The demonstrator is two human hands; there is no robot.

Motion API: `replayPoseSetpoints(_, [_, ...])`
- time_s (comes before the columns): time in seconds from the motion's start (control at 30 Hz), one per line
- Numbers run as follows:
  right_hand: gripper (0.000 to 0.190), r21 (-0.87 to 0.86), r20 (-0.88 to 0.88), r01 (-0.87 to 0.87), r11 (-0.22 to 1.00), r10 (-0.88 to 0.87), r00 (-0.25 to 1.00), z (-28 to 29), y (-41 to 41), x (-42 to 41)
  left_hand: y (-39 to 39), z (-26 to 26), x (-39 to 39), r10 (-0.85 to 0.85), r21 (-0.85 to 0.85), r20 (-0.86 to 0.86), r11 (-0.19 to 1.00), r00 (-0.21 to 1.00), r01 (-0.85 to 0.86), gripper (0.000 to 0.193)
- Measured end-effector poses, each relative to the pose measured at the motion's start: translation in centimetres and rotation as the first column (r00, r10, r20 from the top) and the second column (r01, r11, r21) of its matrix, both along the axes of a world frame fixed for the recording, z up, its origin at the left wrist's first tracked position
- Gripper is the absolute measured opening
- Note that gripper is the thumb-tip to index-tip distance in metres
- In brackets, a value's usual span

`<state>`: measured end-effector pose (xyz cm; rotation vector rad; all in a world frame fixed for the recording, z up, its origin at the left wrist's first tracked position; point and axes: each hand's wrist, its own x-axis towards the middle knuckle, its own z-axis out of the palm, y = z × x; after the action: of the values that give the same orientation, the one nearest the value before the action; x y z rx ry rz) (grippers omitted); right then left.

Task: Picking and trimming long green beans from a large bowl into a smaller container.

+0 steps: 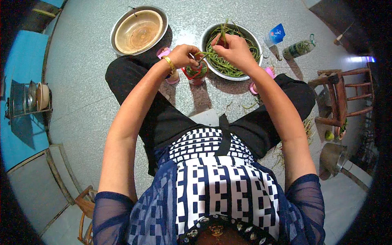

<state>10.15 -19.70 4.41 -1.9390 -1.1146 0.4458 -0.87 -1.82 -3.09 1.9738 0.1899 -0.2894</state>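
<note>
Long green beans (220, 65) fill a round metal basin on the floor before me. Over the basin is my right hand (234, 50), its fingers closed on upright green bean stems (223, 30). My left hand (183, 56), with a gold bracelet at the wrist, pinches a green bean strand (202, 55) just above a clear plastic jar (196, 73) with a red rim or handle and green pieces inside. The jar stands between my feet, left of the basin. How the strands run between the two hands is partly hidden by the fingers.
An enamel-like basin (139, 30) sits inside a metal one at the upper left. A blue-and-clear pouch (274, 35) and a bottle packed with green pieces (298, 49) lie to the right. Wooden chair (333, 98), metal pot (333, 156) and bean scraps (251, 105) are nearby.
</note>
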Motion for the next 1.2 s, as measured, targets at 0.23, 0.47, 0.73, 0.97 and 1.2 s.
replayPoseSetpoints(0.23, [0.013,-0.05,0.168,-0.053,0.997,0.061,0.984,-1.0,2.0,-0.7,1.1,1.5,-0.6,-0.012,0.053,0.007,0.999,1.0,0.011,0.04])
replayPoseSetpoints(0.47, [0.019,-0.086,0.181,-0.032,0.996,0.047,0.982,-3.2,3.7,-1.6,-0.1,2.0,-0.8,0.039,0.144,0.038,0.989,0.999,-0.044,0.035])
replayPoseSetpoints(0.73, [0.017,-0.136,0.269,-0.081,0.987,0.115,0.956,-0.8,3.4,-3.5,-0.8,1.1,-1.5,0.075,0.331,0.279,0.928,0.957,-0.169,0.034])
replayPoseSetpoints(0.97, [0.014,-0.192,0.312,-0.052,0.98,0.112,0.943,-3.8,3.2,-2.9,0.0,2.6,-2.2,0.039,0.309,0.152,0.947,0.988,-0.085,0.032])
replayPoseSetpoints(1.2, [0.016,-0.178,0.243,-0.019,0.984,0.063,0.968,-6.1,3.4,-3.4,0.2,0.2,-1.6,-0.053,0.436,0.155,0.9,0.987,-0.02,0.032])
